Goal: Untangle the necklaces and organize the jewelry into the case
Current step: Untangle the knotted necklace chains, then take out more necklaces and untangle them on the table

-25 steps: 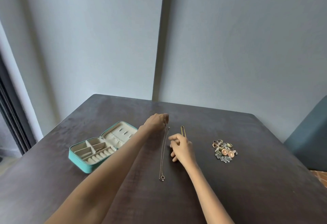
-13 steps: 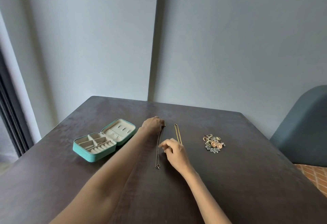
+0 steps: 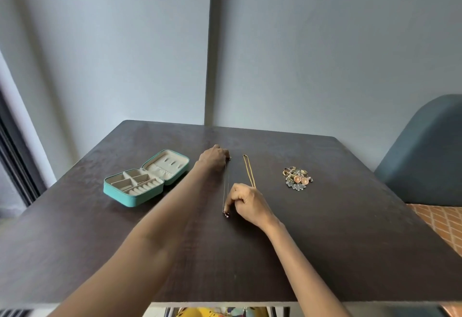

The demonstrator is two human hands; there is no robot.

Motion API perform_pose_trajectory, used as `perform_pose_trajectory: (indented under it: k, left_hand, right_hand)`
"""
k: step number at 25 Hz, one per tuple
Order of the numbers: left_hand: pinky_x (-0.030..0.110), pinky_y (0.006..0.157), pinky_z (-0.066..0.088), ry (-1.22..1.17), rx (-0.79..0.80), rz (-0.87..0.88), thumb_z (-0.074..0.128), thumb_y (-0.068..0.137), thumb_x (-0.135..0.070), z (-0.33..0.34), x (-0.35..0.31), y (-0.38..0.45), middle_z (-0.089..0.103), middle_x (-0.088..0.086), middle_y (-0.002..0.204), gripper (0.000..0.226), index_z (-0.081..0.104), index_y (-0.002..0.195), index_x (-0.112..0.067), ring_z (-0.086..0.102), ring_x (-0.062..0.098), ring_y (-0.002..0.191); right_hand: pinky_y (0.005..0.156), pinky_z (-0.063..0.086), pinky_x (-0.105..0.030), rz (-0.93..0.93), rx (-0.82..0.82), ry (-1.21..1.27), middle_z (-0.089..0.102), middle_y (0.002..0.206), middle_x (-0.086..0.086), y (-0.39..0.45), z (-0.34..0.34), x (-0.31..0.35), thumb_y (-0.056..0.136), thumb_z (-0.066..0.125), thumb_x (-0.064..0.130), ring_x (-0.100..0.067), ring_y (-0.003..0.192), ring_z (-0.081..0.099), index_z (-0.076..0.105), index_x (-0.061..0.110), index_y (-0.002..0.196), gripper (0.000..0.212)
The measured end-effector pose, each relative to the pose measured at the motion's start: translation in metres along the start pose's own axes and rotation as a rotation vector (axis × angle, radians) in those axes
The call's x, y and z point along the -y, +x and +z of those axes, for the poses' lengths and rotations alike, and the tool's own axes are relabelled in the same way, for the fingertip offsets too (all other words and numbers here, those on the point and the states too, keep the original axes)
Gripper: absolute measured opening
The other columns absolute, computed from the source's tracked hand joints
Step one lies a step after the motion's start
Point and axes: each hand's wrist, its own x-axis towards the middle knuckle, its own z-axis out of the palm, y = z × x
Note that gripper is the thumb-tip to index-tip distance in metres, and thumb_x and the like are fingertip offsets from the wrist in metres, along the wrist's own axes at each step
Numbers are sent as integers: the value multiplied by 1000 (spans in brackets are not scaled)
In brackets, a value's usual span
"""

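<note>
Dark wood grain covers the table (image 3: 350, 241) I am looking down on, set against pale grey walls, with a blue-grey chair (image 3: 425, 161) at the right and patterned orange flooring beyond the right edge. On the left lies a teal jewelry case (image 3: 140, 186), lid folded open, cream lining, several dividers and a row of ring rolls in the near half. At the centre a thin silver necklace (image 3: 225, 186) is stretched straight, running far to near, with a small pendant at its near end. My left hand (image 3: 214, 158) is curled, knuckles up, over its far end; I cannot tell how the fingers hold the chain there. My right hand (image 3: 246, 201) pinches the near end just above the pendant, other fingers folded. Just right of that chain lies a gold necklace (image 3: 248, 170), doubled into a narrow loop, its near part hidden behind my right hand. Farther right, well apart, sits a small heap of rings and earrings (image 3: 297, 178).
</note>
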Motion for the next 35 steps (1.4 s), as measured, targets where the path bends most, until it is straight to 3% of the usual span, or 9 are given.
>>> perform_pose_trajectory:
  k: [9,15,22,28,33,35]
  left_hand:
    - [41,103,41,3,11,-30,39,94,-17,-1,-2,9,46,13,127,38,56,127,-21,52,33,119]
    - [40,103,42,8,4,-32,38,95,-16,-2,-4,7,46,13,129,38,57,128,-19,53,32,119]
    - [40,103,42,66,-7,-32,41,96,-20,-7,-8,7,47,12,132,36,56,129,-17,52,30,121]
    - [40,102,43,54,-13,-32,40,96,-19,-4,-8,5,47,13,131,37,56,128,-17,53,30,120]
    - [40,103,41,-62,46,-44,43,95,-20,-16,-5,-1,42,15,131,34,52,129,-18,53,35,117]
    - [38,106,37,-132,89,-45,40,92,-10,-26,0,-6,40,17,136,41,47,132,-17,48,34,123]
  right_hand:
    - [71,49,-26,17,-7,17,67,74,7,-5,-4,7,66,39,-5,-8,78,59,73,20,64,43]
    - [68,48,-24,24,-28,13,56,63,29,-5,-2,5,62,36,-1,-3,71,57,68,29,73,45]
    - [65,41,-22,77,-71,-46,65,71,5,-4,-2,6,62,34,8,-10,71,58,68,20,56,36]
    - [63,41,-22,60,-82,-67,60,65,10,-4,0,1,68,42,-3,-9,69,57,67,20,59,36]
    - [63,48,-30,73,-154,52,53,53,18,-1,1,-3,63,32,3,-7,60,57,64,25,67,39]
    - [63,50,-32,87,-222,110,55,55,16,2,3,-5,62,31,2,-8,60,57,64,25,67,41]
